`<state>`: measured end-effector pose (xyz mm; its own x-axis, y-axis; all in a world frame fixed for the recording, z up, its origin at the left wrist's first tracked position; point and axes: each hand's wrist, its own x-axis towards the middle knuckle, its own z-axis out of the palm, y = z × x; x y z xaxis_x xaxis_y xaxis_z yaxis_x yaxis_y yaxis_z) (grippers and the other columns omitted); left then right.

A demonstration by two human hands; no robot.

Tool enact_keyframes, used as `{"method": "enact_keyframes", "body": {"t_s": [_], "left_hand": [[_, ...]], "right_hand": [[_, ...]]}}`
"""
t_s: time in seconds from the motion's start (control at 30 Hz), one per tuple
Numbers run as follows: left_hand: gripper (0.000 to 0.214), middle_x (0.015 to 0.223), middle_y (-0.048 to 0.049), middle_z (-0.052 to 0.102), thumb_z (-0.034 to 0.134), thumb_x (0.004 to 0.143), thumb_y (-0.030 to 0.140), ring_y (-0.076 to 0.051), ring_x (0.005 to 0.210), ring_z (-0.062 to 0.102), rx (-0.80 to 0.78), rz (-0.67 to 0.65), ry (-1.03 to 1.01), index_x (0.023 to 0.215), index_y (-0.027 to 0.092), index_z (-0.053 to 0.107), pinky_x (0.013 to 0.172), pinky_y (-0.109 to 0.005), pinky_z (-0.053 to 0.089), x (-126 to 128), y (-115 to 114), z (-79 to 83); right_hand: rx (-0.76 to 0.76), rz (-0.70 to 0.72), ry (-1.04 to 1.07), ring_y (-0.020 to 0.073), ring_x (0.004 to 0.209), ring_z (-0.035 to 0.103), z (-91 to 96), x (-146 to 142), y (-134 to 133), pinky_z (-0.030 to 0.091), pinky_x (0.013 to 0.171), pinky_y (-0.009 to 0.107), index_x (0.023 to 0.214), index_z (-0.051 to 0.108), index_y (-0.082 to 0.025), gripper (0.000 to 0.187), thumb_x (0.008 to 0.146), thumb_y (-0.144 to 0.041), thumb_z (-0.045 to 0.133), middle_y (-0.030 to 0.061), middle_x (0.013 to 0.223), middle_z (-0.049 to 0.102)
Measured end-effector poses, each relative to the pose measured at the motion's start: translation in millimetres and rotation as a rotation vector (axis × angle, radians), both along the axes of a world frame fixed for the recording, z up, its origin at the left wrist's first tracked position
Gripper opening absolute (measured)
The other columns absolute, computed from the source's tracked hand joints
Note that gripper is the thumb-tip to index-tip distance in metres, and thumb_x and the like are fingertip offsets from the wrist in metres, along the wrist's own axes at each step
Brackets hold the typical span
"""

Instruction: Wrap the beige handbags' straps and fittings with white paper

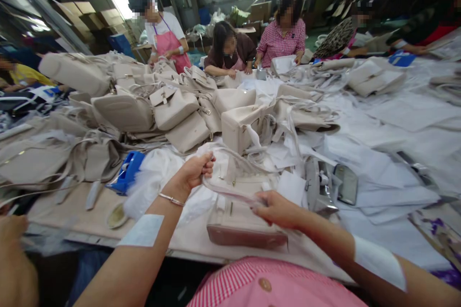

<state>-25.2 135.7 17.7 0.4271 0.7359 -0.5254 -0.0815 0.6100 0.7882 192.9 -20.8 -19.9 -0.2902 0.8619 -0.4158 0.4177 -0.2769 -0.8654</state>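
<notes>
A beige handbag lies on the table in front of me, its base toward my body. Above it, a long pale strap runs between my two hands, with a clear film-like wrap along part of it. My left hand is closed in a fist around the strap's left end. Further right, my right hand pinches the strap with thumb and fingers. Another beige handbag stands just behind, with white paper strips on it. Whether the strap is joined to the near bag cannot be made out.
Beige handbags pile up at the left and back. A blue tape dispenser sits left, near crumpled clear plastic. At right are a metallic dispenser and white paper sheets. Co-workers stand across; another person's hand shows at left.
</notes>
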Motion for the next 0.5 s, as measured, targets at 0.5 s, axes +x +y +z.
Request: {"method": "enact_keyframes", "body": {"t_s": [0.5], "left_hand": [[0.022,0.072,-0.0051,0.071,0.073,0.065,0.042,-0.034,0.09,0.069,0.253,-0.283,0.789,0.07,0.022,0.069,0.079,-0.043,0.054,-9.6,-79.8,-69.2]], "right_hand": [[-0.102,-0.463,-0.294,0.0299,0.073,0.072,-98.2,31.6,-8.3,0.051,0.051,0.037,0.071,0.073,-0.035,0.013,0.063,-0.033,0.064,0.0014,0.072,0.075]]}}
